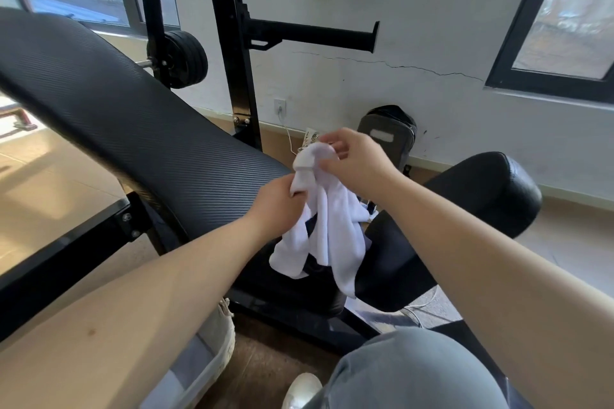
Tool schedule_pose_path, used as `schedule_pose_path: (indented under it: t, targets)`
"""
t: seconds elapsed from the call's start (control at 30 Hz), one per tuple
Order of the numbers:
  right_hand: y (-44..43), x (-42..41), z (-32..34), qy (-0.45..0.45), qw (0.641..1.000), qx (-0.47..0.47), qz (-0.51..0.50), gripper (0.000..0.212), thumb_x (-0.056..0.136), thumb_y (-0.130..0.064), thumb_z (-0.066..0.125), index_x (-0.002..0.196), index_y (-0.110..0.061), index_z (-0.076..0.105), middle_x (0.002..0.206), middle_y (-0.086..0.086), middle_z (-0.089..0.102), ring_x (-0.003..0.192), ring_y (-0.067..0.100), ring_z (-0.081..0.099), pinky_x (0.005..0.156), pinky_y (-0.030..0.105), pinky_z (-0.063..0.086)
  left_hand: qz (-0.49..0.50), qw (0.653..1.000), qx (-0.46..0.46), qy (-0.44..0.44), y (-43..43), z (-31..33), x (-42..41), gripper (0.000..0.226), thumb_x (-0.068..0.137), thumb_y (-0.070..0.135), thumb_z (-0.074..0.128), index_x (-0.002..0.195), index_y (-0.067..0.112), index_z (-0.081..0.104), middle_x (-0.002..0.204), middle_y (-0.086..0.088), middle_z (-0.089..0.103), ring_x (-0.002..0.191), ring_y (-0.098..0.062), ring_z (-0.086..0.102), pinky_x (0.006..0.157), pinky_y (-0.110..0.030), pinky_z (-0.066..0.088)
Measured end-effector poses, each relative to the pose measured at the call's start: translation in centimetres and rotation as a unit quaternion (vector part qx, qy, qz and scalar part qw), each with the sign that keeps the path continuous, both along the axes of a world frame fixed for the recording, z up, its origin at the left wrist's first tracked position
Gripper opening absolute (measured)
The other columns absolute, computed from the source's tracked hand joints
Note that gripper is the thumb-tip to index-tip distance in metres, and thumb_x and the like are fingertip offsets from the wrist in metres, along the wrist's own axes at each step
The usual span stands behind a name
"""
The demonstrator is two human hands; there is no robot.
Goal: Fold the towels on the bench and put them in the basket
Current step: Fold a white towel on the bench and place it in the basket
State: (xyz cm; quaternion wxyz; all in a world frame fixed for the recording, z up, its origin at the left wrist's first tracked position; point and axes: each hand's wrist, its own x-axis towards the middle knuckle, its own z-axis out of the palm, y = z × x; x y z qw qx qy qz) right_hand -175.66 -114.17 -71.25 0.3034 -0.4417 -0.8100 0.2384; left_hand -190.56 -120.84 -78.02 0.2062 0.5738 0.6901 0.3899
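Padding on the bench (133, 129) is black and ribbed, sloping up to my left. A white towel (329, 229) hangs crumpled over its lower end, held in the air. My left hand (275, 206) grips a bunch of cloth; my right hand (355, 163) pinches the top corner. The basket (222, 335) sits under my left forearm

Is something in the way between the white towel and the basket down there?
Nothing visible blocks it. The left hand and right hand hold the towel above the bench; the basket sits beside it, lower left, partly behind the left forearm.
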Motion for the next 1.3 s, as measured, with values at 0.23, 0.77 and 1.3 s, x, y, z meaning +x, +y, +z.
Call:
schedule_pose_path:
  t: [0.23, 0.77, 1.3]
  targets:
    - [-0.8, 0.7, -4.8, -0.279, 0.954, -0.095, 0.057, 0.131, 0.068, -0.049, 0.088, 0.156, -0.041, -0.008, 0.153, 0.011, 0.03, 0.124, 0.035, 0.05, 0.088, 0.04, 0.049, 0.056, 0.996, 0.016, -0.064, -0.1, -0.6, -2.1, 0.019, 0.098, 0.017, 0.051, 0.11, 0.026, 0.064, 0.098, 0.004, 0.066, 0.09, -0.015, 0.061, 0.067, -0.029, 0.046]
    - [-0.6, -0.3, -1.5, -0.001, 0.996, 0.075, -0.053, 0.032, 0.09, -0.005, 0.051, 0.113, -0.017, 0.069, 0.115, 0.007, 0.064, 0.105, 0.027, 0.06, 0.086, 0.033, 0.05, 0.027, 0.99, 0.112, -0.076, -1.1, 2.0, -3.7, 0.041, 0.096, -0.002, 0.045, 0.11, 0.024, 0.074, 0.12, 0.002, 0.069, 0.113, -0.015, 0.062, 0.101, -0.034, 0.051]
    - [-2.2, -4.3, -1.3, 0.124, 0.991, -0.011, 0.057, 0.029, 0.093, -0.016, 0.066, 0.117, -0.032, 0.067, 0.104, -0.014, 0.067, 0.084, 0.003, 0.064, 0.075, 0.016, 0.048, -0.03, 0.992, 0.101, 0.07, -2.5, 1.2, -4.3, 0.06, 0.089, 0.023, 0.068, 0.143, 0.038, 0.046, 0.117, 0.012, 0.063, 0.107, -0.009, 0.06, 0.093, -0.031, 0.049]
